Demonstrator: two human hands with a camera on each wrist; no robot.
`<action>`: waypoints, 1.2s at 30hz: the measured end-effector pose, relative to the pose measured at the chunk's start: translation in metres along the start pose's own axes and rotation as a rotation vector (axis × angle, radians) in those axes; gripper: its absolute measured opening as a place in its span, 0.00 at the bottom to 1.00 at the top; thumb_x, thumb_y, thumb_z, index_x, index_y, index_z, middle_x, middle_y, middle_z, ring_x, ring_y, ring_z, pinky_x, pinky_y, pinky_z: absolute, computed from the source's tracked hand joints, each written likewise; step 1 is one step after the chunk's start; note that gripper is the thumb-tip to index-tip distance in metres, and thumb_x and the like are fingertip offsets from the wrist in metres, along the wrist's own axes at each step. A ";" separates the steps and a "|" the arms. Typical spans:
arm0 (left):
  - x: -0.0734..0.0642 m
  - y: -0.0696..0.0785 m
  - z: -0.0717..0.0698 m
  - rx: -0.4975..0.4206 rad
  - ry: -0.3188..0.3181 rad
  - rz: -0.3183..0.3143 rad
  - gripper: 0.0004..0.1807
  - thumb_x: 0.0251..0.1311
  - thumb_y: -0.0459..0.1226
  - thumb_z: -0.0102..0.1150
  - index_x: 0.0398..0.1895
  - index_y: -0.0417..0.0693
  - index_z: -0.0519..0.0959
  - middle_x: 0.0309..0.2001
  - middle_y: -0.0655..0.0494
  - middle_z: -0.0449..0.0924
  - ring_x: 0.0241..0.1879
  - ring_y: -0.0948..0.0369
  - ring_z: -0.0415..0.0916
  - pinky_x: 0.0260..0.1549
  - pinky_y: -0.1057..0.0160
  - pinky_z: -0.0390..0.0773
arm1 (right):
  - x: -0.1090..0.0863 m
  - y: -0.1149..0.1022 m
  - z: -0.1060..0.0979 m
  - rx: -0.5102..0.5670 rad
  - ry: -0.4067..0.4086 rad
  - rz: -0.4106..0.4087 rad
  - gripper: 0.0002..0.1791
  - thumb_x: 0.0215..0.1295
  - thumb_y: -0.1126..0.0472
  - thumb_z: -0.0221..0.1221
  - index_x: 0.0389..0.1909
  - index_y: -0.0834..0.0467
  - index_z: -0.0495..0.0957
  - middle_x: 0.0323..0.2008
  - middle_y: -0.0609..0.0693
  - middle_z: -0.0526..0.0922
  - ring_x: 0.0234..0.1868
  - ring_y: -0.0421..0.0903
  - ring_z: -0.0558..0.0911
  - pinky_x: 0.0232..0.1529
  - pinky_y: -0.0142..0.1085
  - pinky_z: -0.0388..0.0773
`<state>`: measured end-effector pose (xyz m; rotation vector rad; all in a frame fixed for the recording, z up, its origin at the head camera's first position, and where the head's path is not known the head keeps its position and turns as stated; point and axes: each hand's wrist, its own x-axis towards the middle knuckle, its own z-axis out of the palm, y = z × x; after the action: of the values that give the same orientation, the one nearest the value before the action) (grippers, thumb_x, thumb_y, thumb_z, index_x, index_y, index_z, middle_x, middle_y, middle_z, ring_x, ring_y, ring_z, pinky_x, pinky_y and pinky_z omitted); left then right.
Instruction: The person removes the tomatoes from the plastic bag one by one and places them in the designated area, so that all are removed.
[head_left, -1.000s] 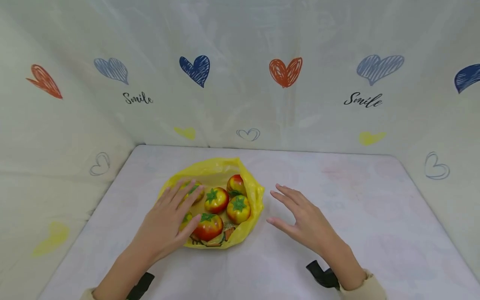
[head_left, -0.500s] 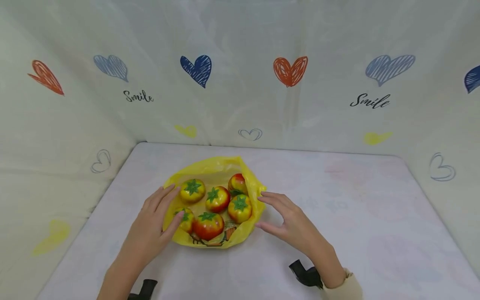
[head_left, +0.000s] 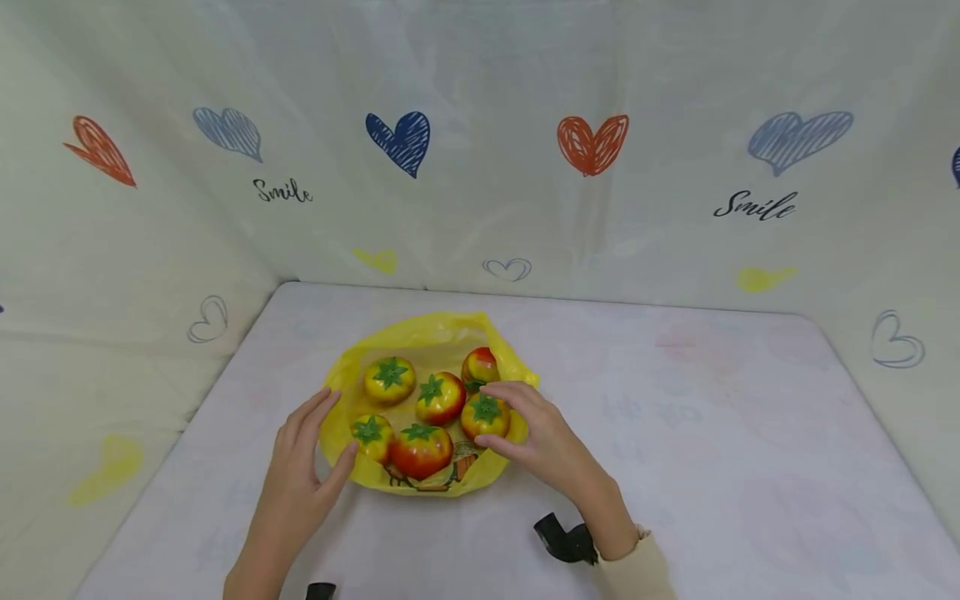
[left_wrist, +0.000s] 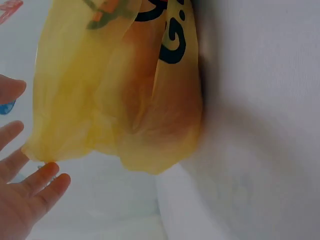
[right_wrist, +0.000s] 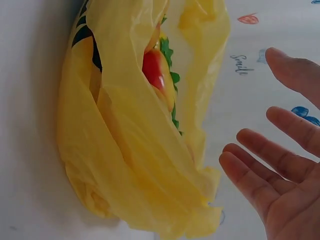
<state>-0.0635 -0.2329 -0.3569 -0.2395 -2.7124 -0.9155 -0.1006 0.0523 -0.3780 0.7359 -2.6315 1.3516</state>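
Observation:
A yellow plastic bag [head_left: 442,327] stands on the table with its mouth open upward. Inside lie several shiny red-and-yellow tomatoes, each with a green star-shaped top; one tomato [head_left: 422,452] is at the front and another tomato [head_left: 389,381] at the back left. My left hand [head_left: 300,458] is at the bag's left rim, fingers spread; the left wrist view shows the fingertips [left_wrist: 48,170] right by the bag's edge. Over the bag's right side is my right hand [head_left: 551,446], its thumb and fingers apart, overlapping the right-hand tomato [head_left: 485,417]. Neither hand grips anything.
The white table [head_left: 712,467] extends to both sides of the bag. Behind and beside it hangs a pale sheet [head_left: 487,200] printed with hearts and the word Smile. A black piece [head_left: 566,537] sits at the right wrist.
My left hand has drawn back from above the tomatoes to the bag's left rim. My right hand has moved left from beside the bag to over its right side. The bag has stayed put.

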 end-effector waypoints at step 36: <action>-0.013 -0.015 0.026 -0.235 0.208 -0.369 0.34 0.52 0.24 0.57 0.65 0.49 0.67 0.59 0.49 0.70 0.44 0.73 0.66 0.34 0.89 0.67 | -0.006 0.021 0.031 -0.099 0.074 0.150 0.31 0.52 0.60 0.67 0.58 0.61 0.69 0.58 0.58 0.70 0.60 0.56 0.70 0.60 0.48 0.69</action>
<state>-0.0601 -0.2295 -0.3885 0.3073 -2.4953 -1.2815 -0.1010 0.0408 -0.4140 0.4760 -2.7190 1.2444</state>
